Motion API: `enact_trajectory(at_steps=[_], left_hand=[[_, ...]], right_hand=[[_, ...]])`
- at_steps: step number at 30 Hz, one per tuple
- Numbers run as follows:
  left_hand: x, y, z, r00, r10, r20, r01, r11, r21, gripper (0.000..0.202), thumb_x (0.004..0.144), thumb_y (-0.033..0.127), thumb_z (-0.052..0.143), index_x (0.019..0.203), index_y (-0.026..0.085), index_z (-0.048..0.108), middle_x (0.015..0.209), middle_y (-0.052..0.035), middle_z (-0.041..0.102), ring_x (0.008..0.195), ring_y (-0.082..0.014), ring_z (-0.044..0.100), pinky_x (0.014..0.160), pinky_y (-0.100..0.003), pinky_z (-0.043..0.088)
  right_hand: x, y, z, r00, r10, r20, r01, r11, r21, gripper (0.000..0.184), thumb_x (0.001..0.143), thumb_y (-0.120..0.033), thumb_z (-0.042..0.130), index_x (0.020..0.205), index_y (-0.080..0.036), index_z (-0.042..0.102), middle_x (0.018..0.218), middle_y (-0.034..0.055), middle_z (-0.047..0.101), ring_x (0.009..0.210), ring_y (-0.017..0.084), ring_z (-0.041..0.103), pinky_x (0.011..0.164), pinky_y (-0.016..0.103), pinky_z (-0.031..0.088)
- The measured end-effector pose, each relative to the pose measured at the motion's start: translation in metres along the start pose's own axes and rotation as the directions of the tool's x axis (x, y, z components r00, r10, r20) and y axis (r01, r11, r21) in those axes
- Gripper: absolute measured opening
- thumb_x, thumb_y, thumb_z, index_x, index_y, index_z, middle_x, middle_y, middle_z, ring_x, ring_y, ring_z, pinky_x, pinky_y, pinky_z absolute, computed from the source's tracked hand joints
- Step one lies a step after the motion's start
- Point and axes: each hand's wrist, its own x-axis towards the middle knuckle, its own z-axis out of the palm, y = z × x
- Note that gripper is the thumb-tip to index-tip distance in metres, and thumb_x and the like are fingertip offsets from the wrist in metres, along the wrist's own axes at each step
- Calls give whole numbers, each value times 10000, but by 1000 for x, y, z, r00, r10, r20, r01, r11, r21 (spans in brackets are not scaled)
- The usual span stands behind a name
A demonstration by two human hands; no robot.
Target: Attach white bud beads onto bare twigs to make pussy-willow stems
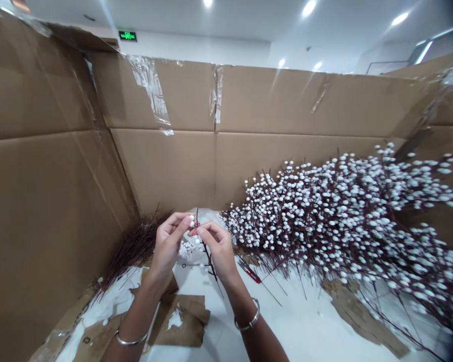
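Note:
My left hand (pixel 170 239) pinches a small white ball (pixel 192 220) between thumb and forefinger. Close beside it, my right hand (pixel 219 247) grips a thin dark brown twig (pixel 210 264) with short side shoots, its tip poking up above the fingers. The ball is right at the twig's upper part; whether the two touch is too small to tell. Behind and below the hands lie loose white balls (pixel 189 250), partly hidden by them, with clear plastic around them.
Bare dark twigs (pixel 130 249) are heaped at the left. White-tipped branches (pixel 324 211) form a large pile at the right. A red-handled tool (pixel 252 274) and cardboard scraps (pixel 181 324) rest on the white table (pixel 294 327). Tall cardboard walls (pixel 166 166) stand behind and left.

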Motion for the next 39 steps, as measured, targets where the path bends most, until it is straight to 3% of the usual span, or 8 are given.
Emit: enact_trajectory(at_steps=[16, 28, 39], left_hand=[[1, -2, 3, 998, -63, 3, 63, 996, -63, 242, 723, 353, 795, 852, 159, 731, 748, -13, 693, 681, -84, 614, 649, -153, 467], [-2, 9, 1, 999, -47, -17, 46, 998, -45, 261, 726, 358, 789, 887, 159, 739, 809, -29, 708, 729, -105, 627, 676, -178, 475], [-4, 14, -5, 999, 26, 32, -30, 992, 124, 250, 756, 384, 757, 883, 169, 759, 880, -57, 729, 806, -157, 643, 718, -220, 493]], right_hand=[[2, -2, -3, 999, 29, 18, -30, 998, 55, 171, 867, -251, 614, 737, -193, 708, 739, 11, 712, 750, 157, 624, 805, 291, 463], [2, 3, -7, 993, -37, 109, 42, 998, -46, 195, 904, -349, 599, 875, -210, 733, 857, 27, 732, 859, 179, 644, 855, 303, 463], [-1, -6, -6, 986, -109, 127, 121, 988, -93, 216, 928, -357, 566, 933, -231, 740, 905, 29, 733, 948, 201, 646, 884, 321, 462]])
